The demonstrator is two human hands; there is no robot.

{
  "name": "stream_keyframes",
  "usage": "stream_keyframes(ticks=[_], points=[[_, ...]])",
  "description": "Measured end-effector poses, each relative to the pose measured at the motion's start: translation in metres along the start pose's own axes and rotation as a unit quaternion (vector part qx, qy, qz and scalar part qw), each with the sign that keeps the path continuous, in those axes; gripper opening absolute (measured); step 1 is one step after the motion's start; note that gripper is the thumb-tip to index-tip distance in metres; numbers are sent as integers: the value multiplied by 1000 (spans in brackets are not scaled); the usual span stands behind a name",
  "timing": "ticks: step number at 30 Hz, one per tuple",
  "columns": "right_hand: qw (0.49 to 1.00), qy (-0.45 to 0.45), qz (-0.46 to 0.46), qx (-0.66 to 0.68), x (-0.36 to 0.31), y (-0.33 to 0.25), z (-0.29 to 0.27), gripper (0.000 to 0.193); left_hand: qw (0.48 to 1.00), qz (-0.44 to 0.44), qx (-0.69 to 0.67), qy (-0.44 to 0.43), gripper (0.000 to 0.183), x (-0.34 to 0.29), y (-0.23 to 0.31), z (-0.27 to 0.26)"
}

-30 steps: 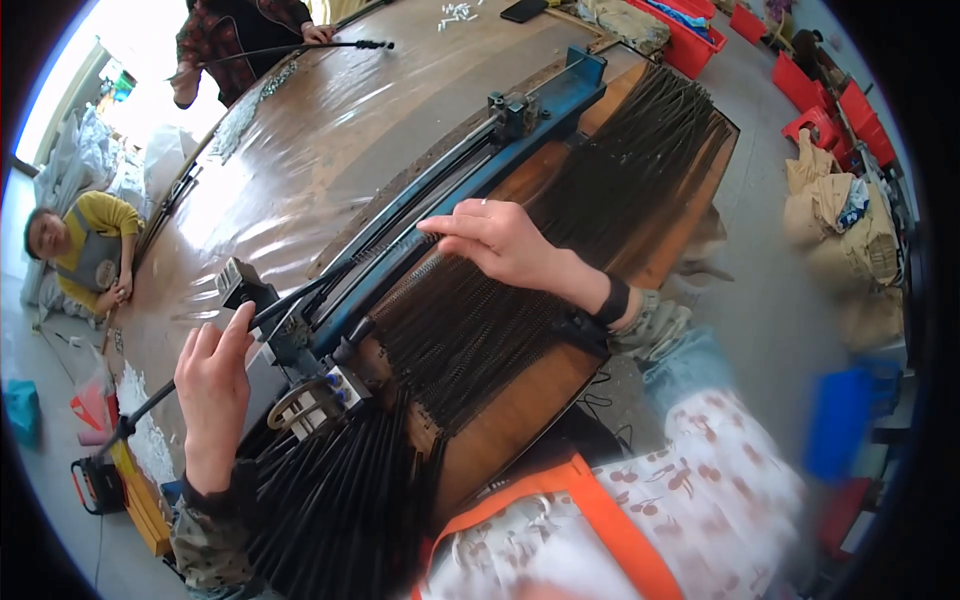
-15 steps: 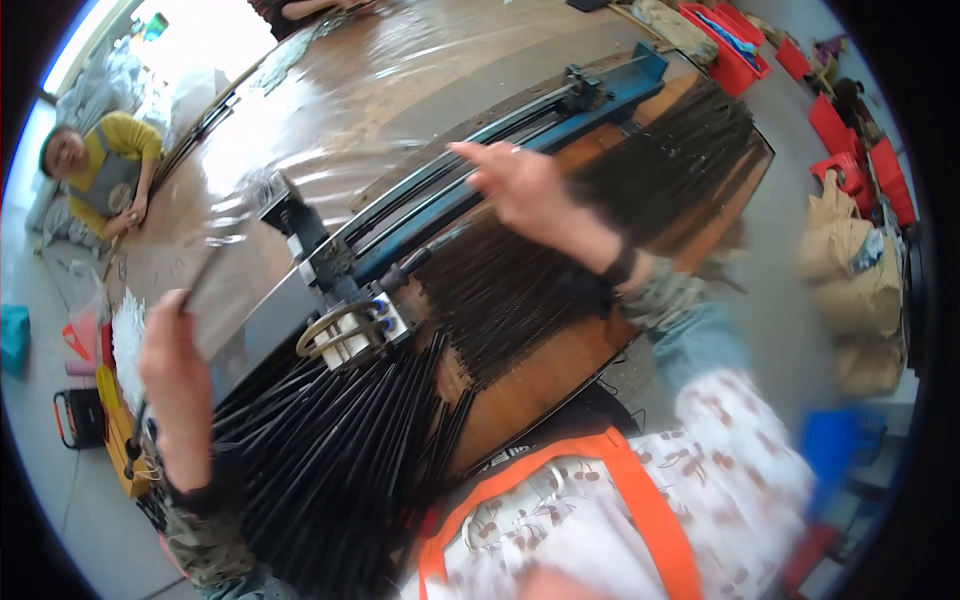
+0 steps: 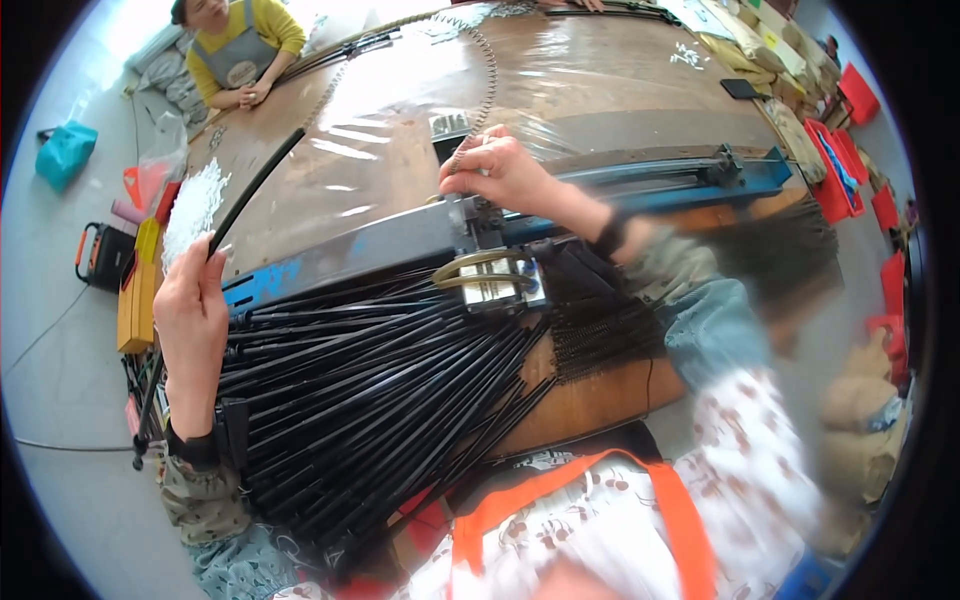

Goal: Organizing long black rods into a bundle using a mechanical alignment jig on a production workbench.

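A black tube (image 3: 258, 187) slants up over the near left part of the desk (image 3: 300, 215), its upper end pointing away from the wearer. A thin coiled spring (image 3: 492, 75) bows in a tall loop from about that end, over the desk, and down to the right hand (image 3: 500, 175). Both hands are occupied: the left hand (image 3: 190, 315) grips the tube along its length, while the right pinches the spring's end between thumb and fingers.

Just below the right hand stands a metal block with a looped hose (image 3: 495, 285), beside a long blue rail (image 3: 650, 200). Nearer the wearer, many black tubes (image 3: 380, 400) fan out in a heap; dark springs (image 3: 600, 340) lie to their right. Farther off — white pieces (image 3: 195, 205) at the left, a dark phone (image 3: 740, 89) at the right, and 1 co-worker in yellow sleeves (image 3: 285, 38) at the far edge.
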State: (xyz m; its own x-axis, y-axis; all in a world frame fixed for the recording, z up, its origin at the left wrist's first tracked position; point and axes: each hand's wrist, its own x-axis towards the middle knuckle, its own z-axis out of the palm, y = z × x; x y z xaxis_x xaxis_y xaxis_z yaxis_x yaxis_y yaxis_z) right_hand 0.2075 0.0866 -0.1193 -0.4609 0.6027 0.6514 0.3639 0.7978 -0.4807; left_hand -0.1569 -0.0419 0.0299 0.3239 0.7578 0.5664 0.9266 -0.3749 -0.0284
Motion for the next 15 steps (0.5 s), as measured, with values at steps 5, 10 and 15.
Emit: stream_keyframes(ticks=[5,10,15], points=[[998,-54,-1,-43,11,-6,11,13,998,-60,-20,-17,21,-31,-24,2],[940,-275,5,-202,32,-21,25,17,995,-73,-63,-30,21,-17,-20,21],[931,-19,-94,-352,-19,14,-34,10,997,-47,-38,-40,21,-20,-39,33]])
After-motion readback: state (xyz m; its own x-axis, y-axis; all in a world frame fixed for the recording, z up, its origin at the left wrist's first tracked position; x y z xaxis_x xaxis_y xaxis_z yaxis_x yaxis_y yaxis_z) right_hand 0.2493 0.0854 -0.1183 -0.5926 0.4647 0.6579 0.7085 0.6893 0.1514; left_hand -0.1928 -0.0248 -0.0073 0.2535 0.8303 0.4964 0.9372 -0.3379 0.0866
